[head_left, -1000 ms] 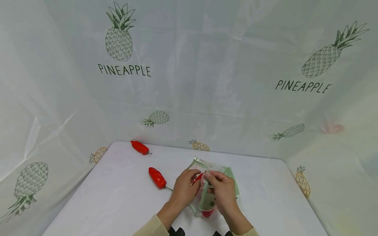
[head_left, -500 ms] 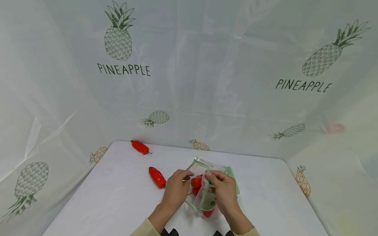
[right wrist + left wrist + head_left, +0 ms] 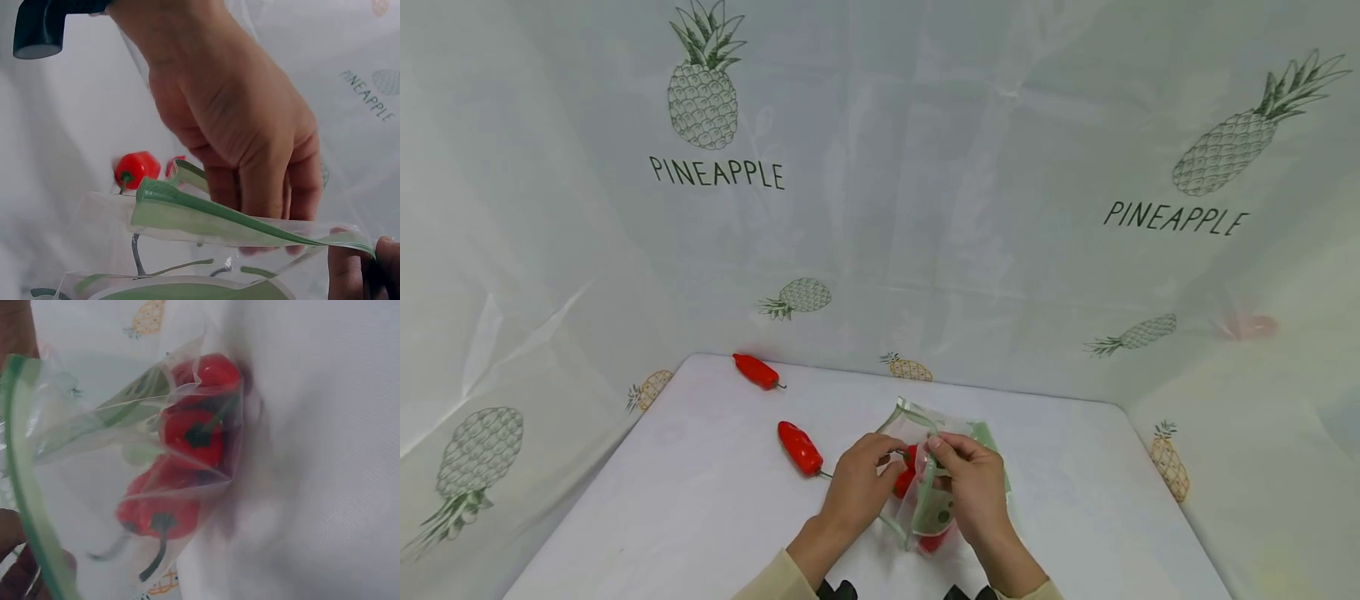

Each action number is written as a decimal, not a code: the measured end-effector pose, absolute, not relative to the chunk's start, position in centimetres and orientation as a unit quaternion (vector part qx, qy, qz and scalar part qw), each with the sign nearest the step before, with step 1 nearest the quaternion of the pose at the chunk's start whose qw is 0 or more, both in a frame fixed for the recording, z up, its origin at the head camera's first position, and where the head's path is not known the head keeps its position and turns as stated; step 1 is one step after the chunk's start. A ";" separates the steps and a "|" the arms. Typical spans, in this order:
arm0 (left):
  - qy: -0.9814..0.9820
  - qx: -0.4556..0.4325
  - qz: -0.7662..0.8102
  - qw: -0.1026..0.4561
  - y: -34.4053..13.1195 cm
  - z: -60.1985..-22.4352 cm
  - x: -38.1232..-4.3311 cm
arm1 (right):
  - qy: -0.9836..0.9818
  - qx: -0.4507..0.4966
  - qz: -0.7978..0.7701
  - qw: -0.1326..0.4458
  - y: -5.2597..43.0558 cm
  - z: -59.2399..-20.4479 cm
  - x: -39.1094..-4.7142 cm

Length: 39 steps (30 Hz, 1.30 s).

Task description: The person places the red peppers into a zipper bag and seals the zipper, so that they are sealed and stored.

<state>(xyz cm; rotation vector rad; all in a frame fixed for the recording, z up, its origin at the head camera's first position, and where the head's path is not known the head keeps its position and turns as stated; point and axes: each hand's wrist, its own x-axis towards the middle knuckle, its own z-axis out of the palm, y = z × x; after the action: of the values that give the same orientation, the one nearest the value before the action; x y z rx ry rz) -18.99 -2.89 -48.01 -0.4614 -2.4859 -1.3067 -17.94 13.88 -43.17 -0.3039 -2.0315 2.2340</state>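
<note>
A clear zip bag with a green-edged mouth leans on the table in front of me. Several red peppers with green stems are inside it, at the bottom. My right hand pinches the green zip edge and keeps the mouth apart. My left hand is at the mouth, with fingers pointing down into the bag. Its fingertips show through the plastic above the peppers and hold nothing. Part of the peppers is hidden by both hands and the bag's flap.
Left of the bag lies one red pepper, close to my left wrist. Another red pepper is at the table's far left corner. White sheets printed with pineapples rise behind and beside the white table.
My left hand first drew back left from the mouth, leaving red peppers showing there, then moved right and in again. My right hand stays on the zip edge.
</note>
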 end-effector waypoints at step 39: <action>-0.852 0.100 -0.512 0.038 -15.5 -52.5 -21.7 | -0.660 -0.103 0.742 0.053 14.5 -44.0 -17.9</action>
<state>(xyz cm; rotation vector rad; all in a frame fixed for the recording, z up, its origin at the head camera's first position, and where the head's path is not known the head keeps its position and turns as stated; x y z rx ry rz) -21.74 -15.49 -52.50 0.3059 -2.6148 -1.5713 -17.86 14.53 -44.02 -0.3138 -2.0071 2.2563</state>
